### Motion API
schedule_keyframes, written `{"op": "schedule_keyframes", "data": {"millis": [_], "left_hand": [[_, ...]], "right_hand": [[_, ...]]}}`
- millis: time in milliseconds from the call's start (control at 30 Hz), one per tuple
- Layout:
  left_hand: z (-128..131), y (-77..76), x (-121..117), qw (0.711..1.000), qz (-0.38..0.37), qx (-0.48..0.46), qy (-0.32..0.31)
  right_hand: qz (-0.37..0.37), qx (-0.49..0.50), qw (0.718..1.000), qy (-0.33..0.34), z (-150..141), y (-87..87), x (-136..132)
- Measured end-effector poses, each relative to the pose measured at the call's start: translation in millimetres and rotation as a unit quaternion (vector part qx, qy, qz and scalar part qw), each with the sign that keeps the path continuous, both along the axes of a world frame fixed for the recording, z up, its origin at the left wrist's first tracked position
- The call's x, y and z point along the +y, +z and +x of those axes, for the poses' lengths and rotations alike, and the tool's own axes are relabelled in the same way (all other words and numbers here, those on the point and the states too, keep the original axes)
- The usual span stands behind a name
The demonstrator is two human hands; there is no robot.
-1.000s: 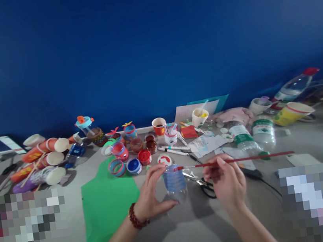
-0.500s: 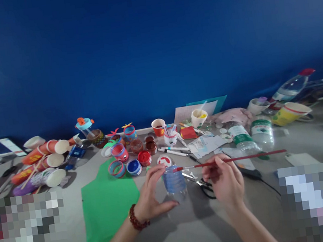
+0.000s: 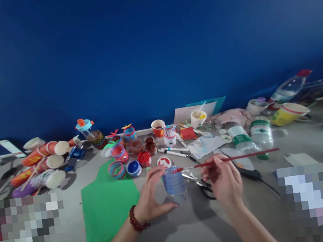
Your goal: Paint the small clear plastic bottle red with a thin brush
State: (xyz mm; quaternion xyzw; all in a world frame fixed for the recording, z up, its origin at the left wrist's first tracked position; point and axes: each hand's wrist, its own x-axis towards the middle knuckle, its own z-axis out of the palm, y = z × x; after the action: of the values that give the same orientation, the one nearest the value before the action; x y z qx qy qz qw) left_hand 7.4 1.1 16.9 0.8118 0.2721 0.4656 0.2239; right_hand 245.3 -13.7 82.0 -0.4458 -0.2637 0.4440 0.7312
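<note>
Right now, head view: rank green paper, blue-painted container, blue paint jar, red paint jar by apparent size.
1. Green paper
2. Blue-painted container
3. Blue paint jar, red paint jar: too alike to rank

You can make out no words, brands or numbers. The green-and-white labels (image 3: 241,139) on two clear bottles (image 3: 262,141) and the yellow print on the red cup (image 3: 158,132) appear too small and blurred.

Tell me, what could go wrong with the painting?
The brush has a red tip close to the left hand's fingertips, so paint might smear on them. The open red paint jar and blue paint jar sit just beyond that hand and could get knocked. Scissors lie near the right hand, which might bump them.
</note>
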Motion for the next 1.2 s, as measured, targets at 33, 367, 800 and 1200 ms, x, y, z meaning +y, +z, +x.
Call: {"op": "schedule_keyframes", "data": {"millis": [33, 367, 800, 1200], "left_hand": [[-0.2, -0.2, 0.4, 1.0, 0.003, -0.001, 0.002], [-0.5, -1.6, 1.0, 1.0, -0.002, -0.006, -0.004], [1.2, 1.0, 2.0, 0.999, 0.003, -0.036, -0.017], [1.2, 1.9, 2.2, 0.998, 0.009, -0.052, -0.023]], "right_hand": [[-0.002, 0.0, 1.0, -0.007, 2.1, -0.1, 0.8], [-0.018, 0.027, 0.999, 0.006, -1.7, 5.4, -1.0], [-0.02, 0.051, 0.998, -0.004, 1.2, 4.8, 2.2], [-0.028, 0.047, 0.998, -0.013, 6.0, -2.8, 7.5]]}}
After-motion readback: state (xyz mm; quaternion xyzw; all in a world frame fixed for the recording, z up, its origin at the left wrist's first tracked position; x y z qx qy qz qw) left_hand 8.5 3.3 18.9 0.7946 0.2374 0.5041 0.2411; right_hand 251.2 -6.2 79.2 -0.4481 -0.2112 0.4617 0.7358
